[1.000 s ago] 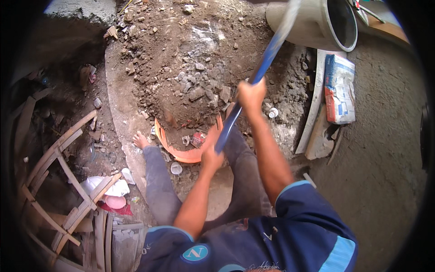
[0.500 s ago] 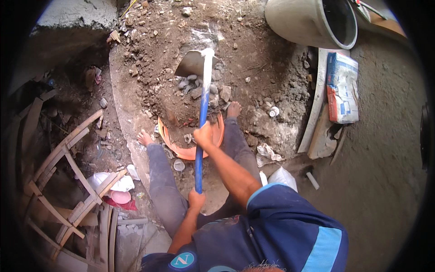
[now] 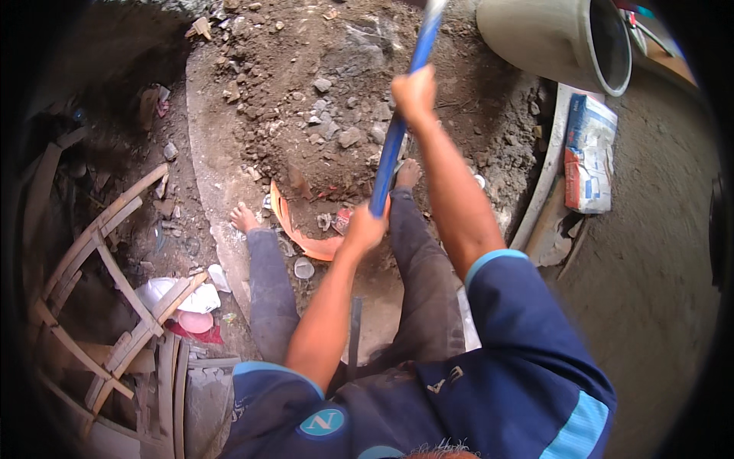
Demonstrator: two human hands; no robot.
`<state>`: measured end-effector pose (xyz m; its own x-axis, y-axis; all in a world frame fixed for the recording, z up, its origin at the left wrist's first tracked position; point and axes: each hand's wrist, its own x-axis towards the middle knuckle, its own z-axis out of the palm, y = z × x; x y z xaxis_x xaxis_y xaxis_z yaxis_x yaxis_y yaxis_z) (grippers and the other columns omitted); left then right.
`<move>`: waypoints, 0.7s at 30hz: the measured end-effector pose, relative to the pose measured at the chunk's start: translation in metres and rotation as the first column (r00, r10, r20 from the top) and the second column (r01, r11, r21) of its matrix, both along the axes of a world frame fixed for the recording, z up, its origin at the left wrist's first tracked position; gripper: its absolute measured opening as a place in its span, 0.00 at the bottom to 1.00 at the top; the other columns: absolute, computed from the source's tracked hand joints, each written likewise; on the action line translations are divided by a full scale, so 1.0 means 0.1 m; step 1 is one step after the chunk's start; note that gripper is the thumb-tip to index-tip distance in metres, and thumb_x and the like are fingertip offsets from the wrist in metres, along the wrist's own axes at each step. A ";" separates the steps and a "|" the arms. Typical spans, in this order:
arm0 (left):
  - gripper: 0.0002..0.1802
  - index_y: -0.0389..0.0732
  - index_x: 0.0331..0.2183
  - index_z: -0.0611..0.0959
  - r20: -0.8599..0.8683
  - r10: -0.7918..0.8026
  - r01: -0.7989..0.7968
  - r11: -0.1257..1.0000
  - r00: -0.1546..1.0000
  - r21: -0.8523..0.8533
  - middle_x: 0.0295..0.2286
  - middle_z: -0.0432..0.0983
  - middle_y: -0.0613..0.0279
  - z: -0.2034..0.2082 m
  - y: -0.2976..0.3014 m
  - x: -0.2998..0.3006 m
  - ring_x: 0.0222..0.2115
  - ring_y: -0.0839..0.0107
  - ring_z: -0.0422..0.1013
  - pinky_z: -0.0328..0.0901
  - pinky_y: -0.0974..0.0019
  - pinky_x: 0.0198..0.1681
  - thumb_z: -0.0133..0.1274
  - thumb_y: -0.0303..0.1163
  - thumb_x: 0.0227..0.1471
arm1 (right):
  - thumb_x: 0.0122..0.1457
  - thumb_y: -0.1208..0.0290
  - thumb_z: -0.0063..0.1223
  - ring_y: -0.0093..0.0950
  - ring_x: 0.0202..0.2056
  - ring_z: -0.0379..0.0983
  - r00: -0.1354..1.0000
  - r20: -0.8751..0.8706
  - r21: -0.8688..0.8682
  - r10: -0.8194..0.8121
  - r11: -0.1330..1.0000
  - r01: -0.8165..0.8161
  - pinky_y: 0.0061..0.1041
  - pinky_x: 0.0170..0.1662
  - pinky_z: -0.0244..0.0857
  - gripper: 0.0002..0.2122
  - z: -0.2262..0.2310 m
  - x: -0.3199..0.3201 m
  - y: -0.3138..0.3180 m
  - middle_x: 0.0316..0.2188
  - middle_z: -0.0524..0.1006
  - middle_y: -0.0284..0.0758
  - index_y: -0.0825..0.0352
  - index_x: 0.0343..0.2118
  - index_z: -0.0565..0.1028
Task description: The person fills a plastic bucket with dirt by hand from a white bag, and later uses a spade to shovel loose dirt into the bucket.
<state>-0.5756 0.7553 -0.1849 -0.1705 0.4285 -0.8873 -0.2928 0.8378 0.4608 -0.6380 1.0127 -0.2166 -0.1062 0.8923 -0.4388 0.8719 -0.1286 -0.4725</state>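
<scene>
Both hands grip the blue handle of a hoe (image 3: 392,149), which slants up and to the right. My left hand (image 3: 367,229) is wrapped round its lower end. Higher up, my right hand (image 3: 414,95) closes on the shaft just below the white part. The blade is out of view past the top edge. Between my bare feet lies a curved orange rim (image 3: 313,245), perhaps of a basin, partly hidden by my left hand and arm. Grey stones (image 3: 329,126) lie on loose brown soil ahead of it.
A large grey barrel (image 3: 535,38) lies on its side at the far right. Below it, a printed paper bag (image 3: 590,157) rests by curved boards. A wooden lattice frame (image 3: 130,302) and a pink bowl (image 3: 196,321) are at the left. A clear cup (image 3: 303,268) lies near my left leg.
The hoe has been raised away from the stones, so its blade has left the view at the top. Both hands have moved up and to the right with it, my arms stretching forward.
</scene>
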 end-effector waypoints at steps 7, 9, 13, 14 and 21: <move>0.05 0.40 0.20 0.73 0.267 0.470 -0.326 0.835 0.841 -0.443 0.12 0.68 0.61 0.92 -2.07 0.64 0.11 0.66 0.66 0.60 0.62 0.15 0.51 0.23 0.43 | 0.45 0.77 0.52 0.51 0.38 0.74 0.979 0.053 -0.449 0.197 0.880 -0.153 0.43 0.43 0.68 0.17 -0.02 0.24 -2.28 0.32 0.74 0.60 0.76 0.38 0.62; 0.04 0.38 0.20 0.74 0.099 0.125 -0.077 0.918 0.987 -0.389 0.14 0.70 0.55 0.98 -2.58 0.86 0.14 0.60 0.69 0.63 0.58 0.20 0.53 0.25 0.40 | 0.44 0.77 0.51 0.52 0.37 0.74 0.998 -0.032 -0.400 0.053 0.915 -0.062 0.44 0.42 0.68 0.17 0.04 0.57 -2.49 0.31 0.75 0.57 0.76 0.38 0.62; 0.07 0.36 0.22 0.77 -0.017 -0.112 0.103 0.954 0.994 -0.280 0.18 0.73 0.46 0.90 -2.42 0.93 0.23 0.49 0.73 0.65 0.53 0.30 0.55 0.29 0.37 | 0.45 0.74 0.52 0.51 0.34 0.73 0.998 0.064 -0.344 0.018 0.939 0.006 0.43 0.42 0.66 0.18 0.62 0.80 -2.13 0.31 0.74 0.53 0.75 0.39 0.63; 0.07 0.36 0.24 0.78 -0.043 -0.114 0.099 0.962 0.993 -0.253 0.22 0.75 0.43 0.87 -2.21 0.90 0.26 0.46 0.73 0.65 0.53 0.30 0.54 0.28 0.37 | 0.45 0.74 0.53 0.50 0.34 0.73 0.999 0.041 -0.338 -0.022 0.941 0.035 0.43 0.43 0.65 0.18 0.82 0.82 -1.95 0.31 0.73 0.52 0.73 0.38 0.63; 0.11 0.35 0.34 0.79 -0.188 0.020 0.011 0.987 0.982 0.160 0.27 0.75 0.41 0.11 -0.08 -0.41 0.34 0.49 0.75 0.66 0.55 0.36 0.52 0.29 0.46 | 0.47 0.77 0.52 0.44 0.27 0.76 0.976 -0.190 0.145 -0.101 0.981 0.130 0.37 0.31 0.70 0.18 0.88 -0.21 -0.14 0.28 0.75 0.51 0.77 0.41 0.64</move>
<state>-0.6170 0.7475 -0.1742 -0.3302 0.5611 -0.7591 -0.1914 0.7477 0.6359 -0.6589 0.9986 -0.1290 -0.0631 0.9591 -0.2760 0.7534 -0.1356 -0.6435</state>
